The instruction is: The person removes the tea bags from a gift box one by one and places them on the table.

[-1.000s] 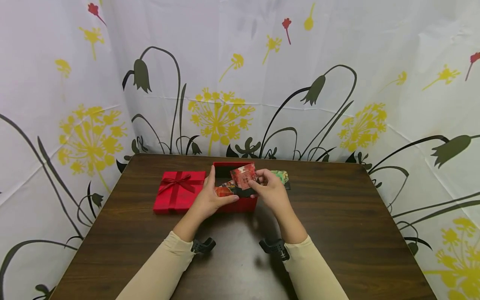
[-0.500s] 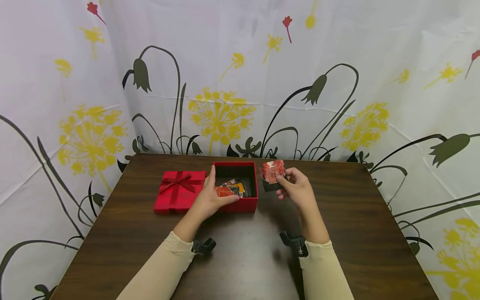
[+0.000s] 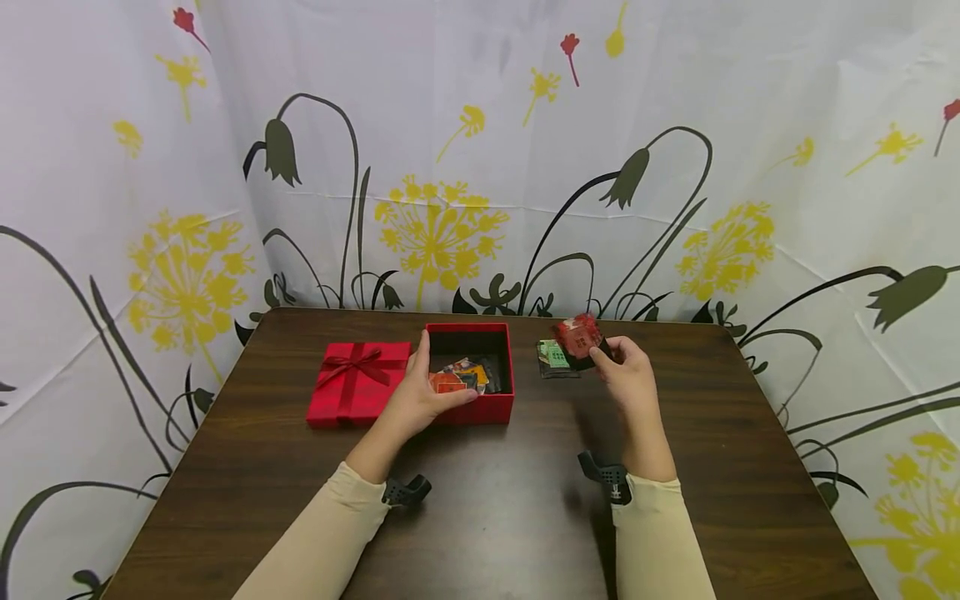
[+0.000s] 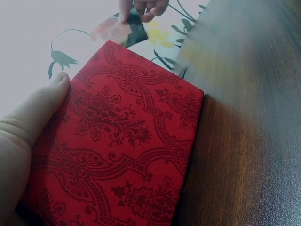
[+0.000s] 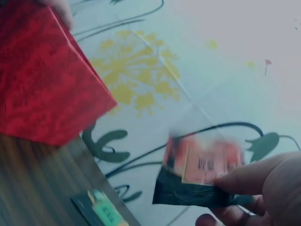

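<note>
In the head view my left hand [image 3: 420, 390] grips the front left corner of an open red box [image 3: 491, 408], with its thumb along the front rim. The left wrist view shows the thumb at the edge of the patterned box wall [image 4: 117, 136]. Several colourful packets [image 3: 461, 377] lie inside the box. To the right of it my right hand [image 3: 628, 375] pinches a small red and black packet [image 5: 207, 165] between thumb and fingers, raised over the table. Just left of that packet, a green and black packet [image 3: 553, 357] lies on the table, partly covered in the head view.
A red lid [image 3: 352, 400] with a ribbon bow sits left of the box. Everything stands on a dark wooden table [image 3: 480, 517], whose far edge meets a white flowered curtain [image 3: 465, 100].
My right hand has moved from over the box to the right, carrying the red and black packet. The green packet on the table now shows more. The left hand has stayed at the box.
</note>
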`<act>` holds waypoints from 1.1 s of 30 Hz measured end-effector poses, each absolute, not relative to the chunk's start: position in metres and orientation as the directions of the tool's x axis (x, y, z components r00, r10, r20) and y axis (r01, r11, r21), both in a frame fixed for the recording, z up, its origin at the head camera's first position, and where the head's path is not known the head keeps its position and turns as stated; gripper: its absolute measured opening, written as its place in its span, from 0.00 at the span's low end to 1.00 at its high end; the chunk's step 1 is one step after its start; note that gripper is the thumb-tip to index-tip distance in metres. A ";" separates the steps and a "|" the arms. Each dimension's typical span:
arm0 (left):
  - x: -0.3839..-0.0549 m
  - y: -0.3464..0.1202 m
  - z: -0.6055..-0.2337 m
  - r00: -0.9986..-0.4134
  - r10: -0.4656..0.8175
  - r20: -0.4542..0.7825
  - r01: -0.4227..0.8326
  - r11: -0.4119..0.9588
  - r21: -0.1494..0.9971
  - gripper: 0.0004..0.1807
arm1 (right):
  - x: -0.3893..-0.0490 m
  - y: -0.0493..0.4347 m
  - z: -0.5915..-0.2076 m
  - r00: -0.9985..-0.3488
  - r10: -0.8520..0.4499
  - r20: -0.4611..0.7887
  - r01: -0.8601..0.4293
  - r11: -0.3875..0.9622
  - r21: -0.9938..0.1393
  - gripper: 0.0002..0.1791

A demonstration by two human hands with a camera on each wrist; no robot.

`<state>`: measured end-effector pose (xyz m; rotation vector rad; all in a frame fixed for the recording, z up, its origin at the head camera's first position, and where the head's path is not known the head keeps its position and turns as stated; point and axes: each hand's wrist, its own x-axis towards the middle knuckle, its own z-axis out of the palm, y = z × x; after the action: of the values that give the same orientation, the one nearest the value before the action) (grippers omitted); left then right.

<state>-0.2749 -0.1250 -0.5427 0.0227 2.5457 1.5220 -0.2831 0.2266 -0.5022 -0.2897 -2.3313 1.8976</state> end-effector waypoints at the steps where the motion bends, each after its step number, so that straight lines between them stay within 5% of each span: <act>1: -0.275 -0.125 -0.543 -0.984 0.103 -0.143 -0.078 0.476 0.876 0.80 | -0.283 0.229 -0.503 -0.970 0.244 -0.018 0.073 0.218 -0.973 0.14; 12: -0.275 -0.125 -0.544 -0.984 0.104 -0.144 -0.078 0.475 0.876 0.80 | -0.289 0.251 -0.520 -0.950 0.311 -0.009 0.105 0.293 -0.950 0.30; 19: -0.273 -0.126 -0.544 -0.984 0.109 -0.141 -0.075 0.464 0.883 0.79 | -0.290 0.260 -0.533 -0.952 0.305 0.002 0.125 0.396 -0.910 0.09; 33: -0.274 -0.126 -0.543 -0.986 0.108 -0.130 -0.066 0.465 0.883 0.80 | -0.295 0.271 -0.563 -0.936 0.342 -0.078 0.249 0.489 -0.836 0.15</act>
<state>-0.2739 -0.1257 -0.5435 0.0363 2.5419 1.5426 -0.2955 0.2710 -0.5630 -0.5224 -2.6251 1.4484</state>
